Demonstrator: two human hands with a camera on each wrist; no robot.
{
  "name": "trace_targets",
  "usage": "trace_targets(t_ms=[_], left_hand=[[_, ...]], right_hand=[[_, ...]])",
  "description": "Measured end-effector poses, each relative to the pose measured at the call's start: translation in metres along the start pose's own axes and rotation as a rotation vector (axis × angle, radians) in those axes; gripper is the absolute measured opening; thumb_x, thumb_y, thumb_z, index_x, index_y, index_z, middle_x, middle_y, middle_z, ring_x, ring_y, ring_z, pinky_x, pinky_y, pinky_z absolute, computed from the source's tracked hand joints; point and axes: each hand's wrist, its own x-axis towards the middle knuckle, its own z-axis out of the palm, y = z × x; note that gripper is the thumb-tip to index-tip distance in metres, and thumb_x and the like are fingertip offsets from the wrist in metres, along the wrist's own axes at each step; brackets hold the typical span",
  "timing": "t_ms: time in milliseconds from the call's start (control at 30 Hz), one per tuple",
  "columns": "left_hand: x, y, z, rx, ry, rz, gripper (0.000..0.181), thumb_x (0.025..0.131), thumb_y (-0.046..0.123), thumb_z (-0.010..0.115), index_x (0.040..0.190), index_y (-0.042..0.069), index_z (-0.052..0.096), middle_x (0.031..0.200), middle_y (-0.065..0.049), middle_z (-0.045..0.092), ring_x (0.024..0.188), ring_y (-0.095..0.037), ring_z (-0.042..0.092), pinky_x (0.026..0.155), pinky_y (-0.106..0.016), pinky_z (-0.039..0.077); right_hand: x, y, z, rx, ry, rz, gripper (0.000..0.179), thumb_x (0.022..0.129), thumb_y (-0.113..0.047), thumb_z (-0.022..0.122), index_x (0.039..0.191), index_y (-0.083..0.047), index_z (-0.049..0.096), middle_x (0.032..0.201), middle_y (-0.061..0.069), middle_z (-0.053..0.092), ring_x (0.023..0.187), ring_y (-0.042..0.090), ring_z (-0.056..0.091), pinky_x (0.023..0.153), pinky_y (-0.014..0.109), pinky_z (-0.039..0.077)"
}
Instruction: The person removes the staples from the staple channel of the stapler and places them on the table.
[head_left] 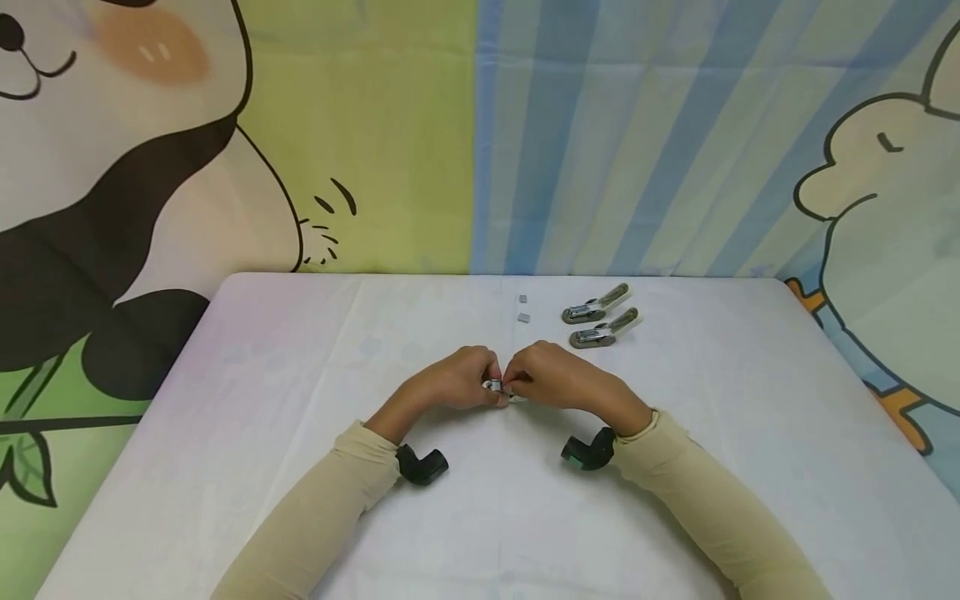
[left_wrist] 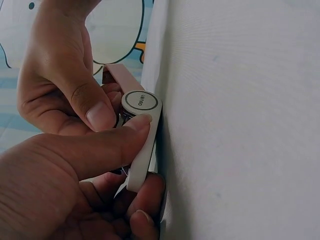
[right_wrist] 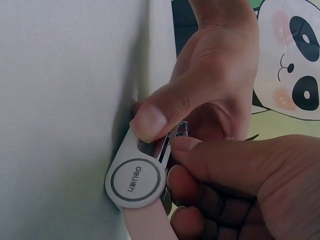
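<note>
A small white stapler with a pink arm [left_wrist: 125,77] and a round "deli" disc [right_wrist: 135,182] is tilted open just above the table. My left hand [head_left: 465,377] grips its white body [left_wrist: 145,150], the thumb lying along it below the disc. From the other side, my right hand [head_left: 558,377] has its curled thumb and fingers at the metal channel [right_wrist: 165,142] by the disc. Whether a small piece sits between those right fingertips is hidden. In the head view, little but shiny metal of the stapler [head_left: 493,385] shows between the hands.
Beyond the right hand lie two more staplers, one farther back [head_left: 583,312] and one nearer [head_left: 592,337], both with raised arms. Left of them are two small grey staple strips, one near [head_left: 523,317] and one far [head_left: 522,298]. A white cloth covers the table [head_left: 300,375].
</note>
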Motion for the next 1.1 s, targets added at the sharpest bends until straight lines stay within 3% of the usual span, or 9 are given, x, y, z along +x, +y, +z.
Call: trace_targets(t_ms=[200,433,567,767,1000,1100], left_hand=[[0.000,-0.002,0.001,-0.013,0.003,-0.003,0.018,0.083,0.017,0.078,0.082,0.010,0.062,0.080,-0.003,0.054,0.073,-0.016,0.047,0.064,-0.028,0.039],[0.000,-0.002,0.002,-0.018,0.005,-0.026,0.016,0.083,0.014,0.077,0.081,0.010,0.062,0.079,-0.003,0.053,0.073,-0.016,0.047,0.063,-0.028,0.038],[0.000,-0.002,0.003,-0.021,0.003,-0.046,0.016,0.083,0.013,0.077,0.082,0.009,0.061,0.079,-0.004,0.053,0.073,-0.016,0.047,0.063,-0.028,0.038],[0.000,-0.001,0.003,-0.022,0.004,-0.033,0.015,0.081,0.012,0.076,0.080,0.010,0.061,0.078,-0.003,0.053,0.072,-0.015,0.047,0.062,-0.027,0.037],[0.000,-0.002,0.002,-0.016,0.014,-0.010,0.016,0.081,0.010,0.076,0.078,0.010,0.060,0.076,-0.002,0.052,0.068,-0.014,0.046,0.059,-0.026,0.036],[0.000,-0.001,0.002,-0.004,0.014,-0.015,0.017,0.081,0.010,0.076,0.079,0.010,0.059,0.076,-0.002,0.052,0.069,-0.015,0.046,0.059,-0.027,0.036]], right_hand=[[0.003,0.000,0.006,0.002,0.024,0.057,0.010,0.092,-0.007,0.066,0.095,-0.009,0.075,0.088,-0.005,0.070,0.069,0.002,0.056,0.062,0.022,0.046],[0.004,-0.013,0.013,0.006,0.085,0.261,0.007,0.089,-0.014,0.070,0.090,-0.013,0.076,0.077,-0.011,0.066,0.062,0.006,0.051,0.056,0.025,0.041],[0.005,-0.018,0.015,0.011,0.104,0.311,0.007,0.089,-0.015,0.069,0.087,-0.012,0.075,0.074,-0.010,0.065,0.061,0.007,0.051,0.055,0.025,0.040],[0.004,-0.019,0.015,-0.030,0.129,0.286,0.008,0.090,-0.015,0.068,0.082,-0.015,0.071,0.069,-0.011,0.060,0.058,0.008,0.049,0.054,0.026,0.039],[0.002,-0.024,0.019,-0.229,0.173,0.197,0.008,0.089,-0.010,0.067,0.085,-0.015,0.071,0.084,-0.007,0.058,0.066,0.009,0.051,0.061,0.029,0.044],[0.002,-0.026,0.020,-0.315,0.191,0.116,0.008,0.088,-0.008,0.067,0.085,-0.014,0.071,0.088,-0.003,0.057,0.065,0.011,0.052,0.060,0.030,0.044]])
